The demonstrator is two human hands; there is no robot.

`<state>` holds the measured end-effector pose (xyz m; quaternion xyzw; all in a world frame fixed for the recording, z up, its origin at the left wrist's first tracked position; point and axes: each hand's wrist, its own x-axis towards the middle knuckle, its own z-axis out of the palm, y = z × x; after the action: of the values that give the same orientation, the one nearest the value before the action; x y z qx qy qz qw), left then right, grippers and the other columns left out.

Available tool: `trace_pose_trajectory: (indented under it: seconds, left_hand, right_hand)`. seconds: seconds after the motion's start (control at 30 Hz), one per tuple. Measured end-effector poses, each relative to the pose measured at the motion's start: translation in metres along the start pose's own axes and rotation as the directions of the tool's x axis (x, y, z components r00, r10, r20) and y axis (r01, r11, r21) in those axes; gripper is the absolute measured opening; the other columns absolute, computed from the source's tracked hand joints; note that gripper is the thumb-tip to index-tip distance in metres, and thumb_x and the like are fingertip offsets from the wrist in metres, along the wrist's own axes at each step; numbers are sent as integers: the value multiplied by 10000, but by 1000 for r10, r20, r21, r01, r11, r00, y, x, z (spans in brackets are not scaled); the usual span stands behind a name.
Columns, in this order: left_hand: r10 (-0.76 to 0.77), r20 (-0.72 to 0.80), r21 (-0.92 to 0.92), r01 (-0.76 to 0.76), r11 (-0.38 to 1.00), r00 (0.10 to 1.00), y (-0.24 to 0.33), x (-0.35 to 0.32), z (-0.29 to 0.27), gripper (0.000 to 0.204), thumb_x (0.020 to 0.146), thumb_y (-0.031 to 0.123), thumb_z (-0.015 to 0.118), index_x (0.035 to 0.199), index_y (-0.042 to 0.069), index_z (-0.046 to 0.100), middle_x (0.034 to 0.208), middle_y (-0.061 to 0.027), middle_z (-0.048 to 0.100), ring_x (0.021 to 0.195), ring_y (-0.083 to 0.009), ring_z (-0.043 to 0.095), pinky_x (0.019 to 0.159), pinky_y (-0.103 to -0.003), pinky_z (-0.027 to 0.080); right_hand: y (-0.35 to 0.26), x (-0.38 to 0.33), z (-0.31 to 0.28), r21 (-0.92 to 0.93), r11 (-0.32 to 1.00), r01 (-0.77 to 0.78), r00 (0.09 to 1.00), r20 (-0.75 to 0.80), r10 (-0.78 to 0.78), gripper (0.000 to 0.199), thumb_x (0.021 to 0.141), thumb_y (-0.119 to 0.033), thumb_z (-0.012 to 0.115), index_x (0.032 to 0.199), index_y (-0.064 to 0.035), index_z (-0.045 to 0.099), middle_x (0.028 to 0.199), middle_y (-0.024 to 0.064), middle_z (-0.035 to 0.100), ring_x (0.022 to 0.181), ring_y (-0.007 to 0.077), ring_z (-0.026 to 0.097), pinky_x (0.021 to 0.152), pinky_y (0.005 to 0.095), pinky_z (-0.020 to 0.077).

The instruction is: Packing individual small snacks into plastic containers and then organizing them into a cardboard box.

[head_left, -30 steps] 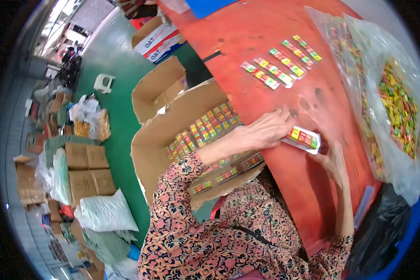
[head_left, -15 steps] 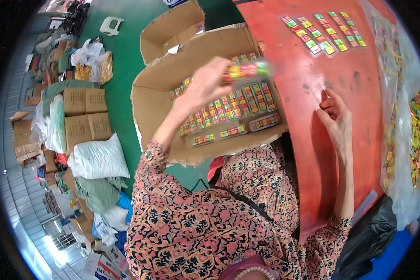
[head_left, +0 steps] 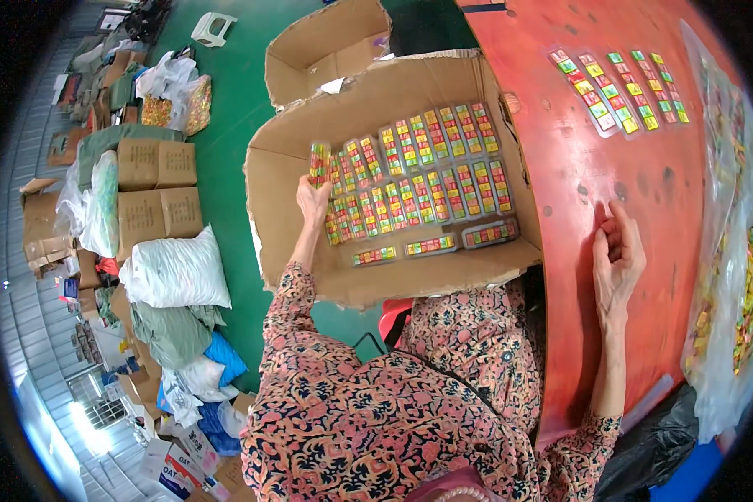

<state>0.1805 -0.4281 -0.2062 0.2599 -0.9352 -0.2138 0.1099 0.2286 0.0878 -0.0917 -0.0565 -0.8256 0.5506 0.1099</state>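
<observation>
My left hand (head_left: 312,199) grips a clear plastic strip pack (head_left: 320,162) of small red, yellow and green pieces. It holds the pack at the left end of the back row inside a large cardboard box (head_left: 274,197). Rows of similar filled packs (head_left: 418,199) line the box's bottom, with a few lying crosswise along its near side. Over the red table (head_left: 560,335), my right hand (head_left: 619,259) has loosely bent fingers, thumb apart, and nothing in it. Beyond that hand, several more filled packs (head_left: 623,92) lie side by side on the table.
A large clear plastic bag (head_left: 715,293) of small wrapped pieces lies along the table's right side, above a black plastic bag (head_left: 653,448). Behind the box stands a smaller carton (head_left: 322,54). Stacked cartons (head_left: 157,188), a white sack (head_left: 178,274) and a white stool (head_left: 213,29) are at left.
My left hand has carried the pack leftward from the box's right side to the left end of the back row. My right hand stays over the table. The whole view has shifted slightly.
</observation>
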Motion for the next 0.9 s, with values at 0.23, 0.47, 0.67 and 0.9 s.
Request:
trace_pose_trajectory:
  seconds: [0.23,0.47,0.67,0.9]
  left_hand:
    - [-166,-87,27,169,985,982,-49,9,73,357,638,217,673,827,-72,579,739,-248,617,734,-385,610,692,-443,470]
    - [-167,-105,109,179,978,980,-62,19,114,375,573,212,702,760,-92,588,693,-224,614,673,-354,612,665,-421,470]
    - [-277,-20,-13,277,961,961,-70,22,122,430,563,245,730,784,-89,576,761,-259,615,740,-392,608,692,-449,470]
    - [-311,180,-254,349,902,933,-68,13,121,527,584,200,743,1012,-53,568,936,-180,634,820,-262,616,730,-378,480]
  right_hand:
    - [-4,3,2,-121,991,54,997,-46,-60,318,768,102,513,1064,9,581,759,48,477,661,109,465,587,213,392]
    - [-6,5,-1,-260,964,55,998,-7,-59,285,780,88,511,1047,21,587,789,86,508,716,159,514,655,251,429]
    - [-10,5,1,-306,951,38,999,-16,-45,259,811,72,502,1046,18,594,804,53,482,740,123,492,644,223,391]
    - [-7,3,-3,-356,934,37,999,-12,-44,253,811,67,510,1044,20,596,811,62,492,749,128,500,660,225,398]
